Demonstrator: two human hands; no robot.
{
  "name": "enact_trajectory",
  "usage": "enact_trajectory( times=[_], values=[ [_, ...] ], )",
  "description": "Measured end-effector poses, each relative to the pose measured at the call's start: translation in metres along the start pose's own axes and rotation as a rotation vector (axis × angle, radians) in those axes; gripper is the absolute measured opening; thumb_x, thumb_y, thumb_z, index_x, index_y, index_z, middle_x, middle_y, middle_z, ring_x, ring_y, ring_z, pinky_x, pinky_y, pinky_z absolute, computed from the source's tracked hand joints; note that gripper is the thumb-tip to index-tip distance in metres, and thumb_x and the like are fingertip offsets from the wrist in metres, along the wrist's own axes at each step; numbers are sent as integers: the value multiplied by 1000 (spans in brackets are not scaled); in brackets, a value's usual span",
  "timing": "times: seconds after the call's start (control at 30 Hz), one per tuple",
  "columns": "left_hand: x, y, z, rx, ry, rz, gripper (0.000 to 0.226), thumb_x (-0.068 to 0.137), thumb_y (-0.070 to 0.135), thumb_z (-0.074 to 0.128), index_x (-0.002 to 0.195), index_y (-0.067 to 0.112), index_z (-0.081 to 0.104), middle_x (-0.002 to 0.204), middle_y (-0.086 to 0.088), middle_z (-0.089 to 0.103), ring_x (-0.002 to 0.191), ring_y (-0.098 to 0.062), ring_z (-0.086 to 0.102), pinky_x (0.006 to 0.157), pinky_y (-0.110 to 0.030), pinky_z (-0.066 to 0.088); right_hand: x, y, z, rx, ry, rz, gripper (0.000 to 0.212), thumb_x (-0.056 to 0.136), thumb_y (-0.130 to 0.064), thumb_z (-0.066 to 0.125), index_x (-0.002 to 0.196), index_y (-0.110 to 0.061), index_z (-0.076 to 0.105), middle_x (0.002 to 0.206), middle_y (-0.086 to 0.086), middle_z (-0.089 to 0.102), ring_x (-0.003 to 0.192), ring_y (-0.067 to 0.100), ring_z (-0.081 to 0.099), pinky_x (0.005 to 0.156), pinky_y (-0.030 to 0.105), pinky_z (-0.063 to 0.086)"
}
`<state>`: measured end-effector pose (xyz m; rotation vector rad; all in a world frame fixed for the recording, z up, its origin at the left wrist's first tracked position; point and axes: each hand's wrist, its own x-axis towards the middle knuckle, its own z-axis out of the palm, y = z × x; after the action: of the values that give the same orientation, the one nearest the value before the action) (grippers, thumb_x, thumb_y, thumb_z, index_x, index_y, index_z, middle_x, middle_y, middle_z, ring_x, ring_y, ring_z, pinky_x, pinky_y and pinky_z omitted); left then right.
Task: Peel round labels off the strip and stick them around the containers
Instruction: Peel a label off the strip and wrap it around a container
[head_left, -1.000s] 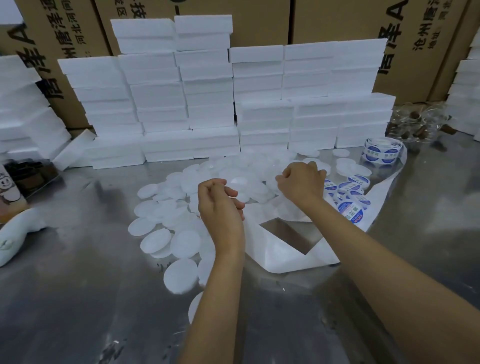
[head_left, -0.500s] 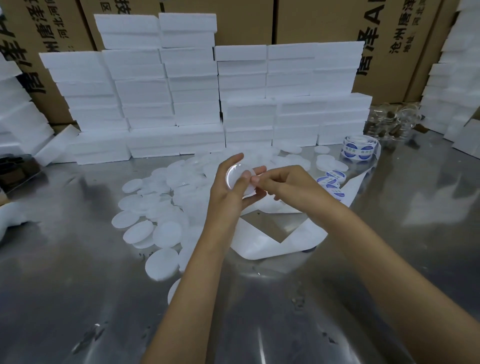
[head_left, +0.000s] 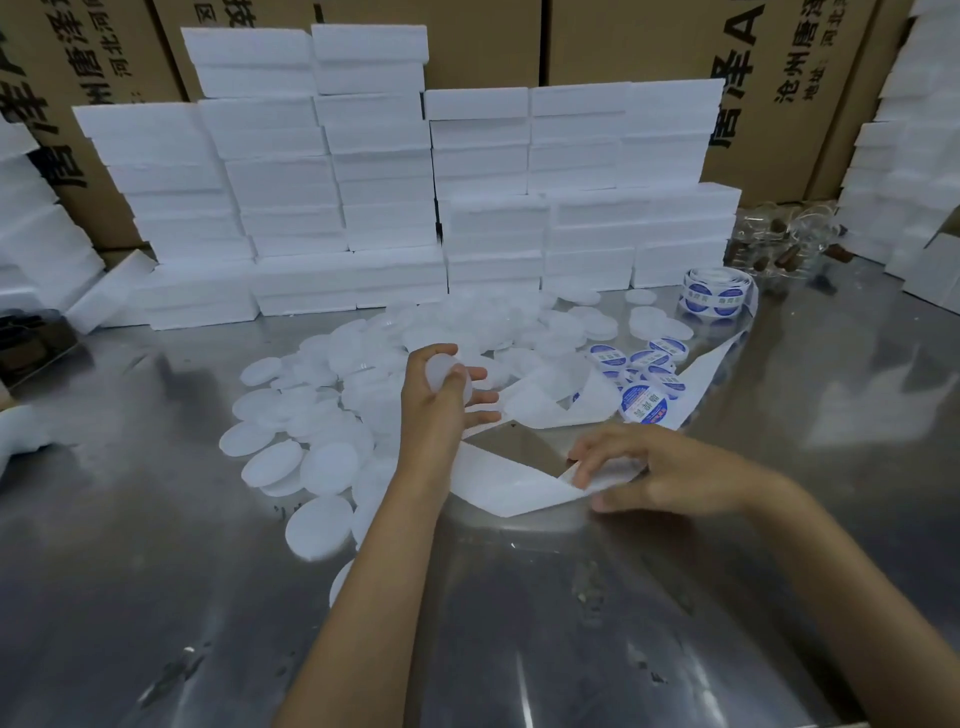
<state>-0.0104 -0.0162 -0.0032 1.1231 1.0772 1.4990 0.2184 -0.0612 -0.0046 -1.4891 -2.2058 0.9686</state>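
Steel bench (head_left: 156, 545), foam blocks (head_left: 384, 197) stacked along the far edge. Left hand (head_left: 441, 400) grips one white container (head_left: 447, 374) mid-bench, lifted and face-out, probably so it's ready for a label. Right hand (head_left: 639, 473), fingers spread, presses the strip (head_left: 519, 488) flat near right, likely to steady it for peeling. Bare containers (head_left: 311, 431) pile left; labelled ones (head_left: 644, 400) sit right near the label roll (head_left: 711, 293).

Big black Chinese print runs up the cardboard boxes (head_left: 649, 41) at the back: "沧州" and "河北" read clearly, plus a large "A". The blue round labels (head_left: 644, 402) carry white characters, too small to read.
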Motion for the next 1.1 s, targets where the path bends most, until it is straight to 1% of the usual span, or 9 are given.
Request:
enact_trajectory(
  times=[0.1,0.2,0.37,0.43,0.6,0.67,0.77,0.93,1.1],
  values=[
    [-1,8,2,-118,13,54,27,97,6,58,115,26,56,102,-12,70,74,-19,73,65,-28,59,10,-1,4,221,183,5,3,87,-19,74,89,-16,76,92,-5,74,80,2,65,76,18,49],
    [-5,15,6,-95,-50,149,39,91,4,66,119,29,54,104,-12,70,82,-21,75,72,-26,59,20,-5,4,375,264,58,3,89,-16,72,88,-15,75,80,0,76,69,4,65,66,13,46],
    [-12,9,18,125,-247,219,53,78,-3,77,115,27,53,97,-7,72,93,-26,72,84,-38,59,31,-6,12,494,344,160,5,84,-20,77,85,-15,76,83,3,77,71,7,70,66,16,49],
    [-14,1,21,254,-335,212,53,81,-1,75,116,31,51,100,-5,70,87,-15,71,84,-32,58,31,-5,17,543,354,181,8,81,-22,78,86,-15,77,85,3,77,75,12,72,67,23,52],
    [-14,-14,21,388,-376,118,53,83,6,74,113,41,48,101,3,67,93,-19,69,84,-35,58,27,-2,19,735,346,168,26,77,-22,80,102,-24,74,99,9,76,96,29,72,93,44,53],
    [-13,-16,21,423,-373,94,53,83,7,73,114,41,47,101,4,67,97,-20,69,86,-40,59,24,-1,17,817,250,102,41,73,-15,78,110,-29,69,104,13,74,100,30,71,96,44,52],
    [-11,-18,19,420,-372,71,53,82,5,74,111,41,47,97,5,69,95,-14,69,79,-32,61,20,0,20,825,166,13,49,71,-3,71,115,-26,65,108,13,73,102,31,69,95,43,52],
    [-10,-16,18,385,-315,33,39,89,11,71,116,32,52,88,22,67,87,-1,68,66,-20,59,19,-1,25,718,333,-82,30,81,3,73,103,-17,74,105,6,75,101,29,70,90,35,56],
    [-9,-14,19,373,-286,23,37,89,12,73,118,27,55,101,16,59,83,10,64,55,-8,48,18,-5,27,634,414,-130,25,84,1,74,103,-15,74,103,2,75,100,20,71,87,29,58]
  ],
)
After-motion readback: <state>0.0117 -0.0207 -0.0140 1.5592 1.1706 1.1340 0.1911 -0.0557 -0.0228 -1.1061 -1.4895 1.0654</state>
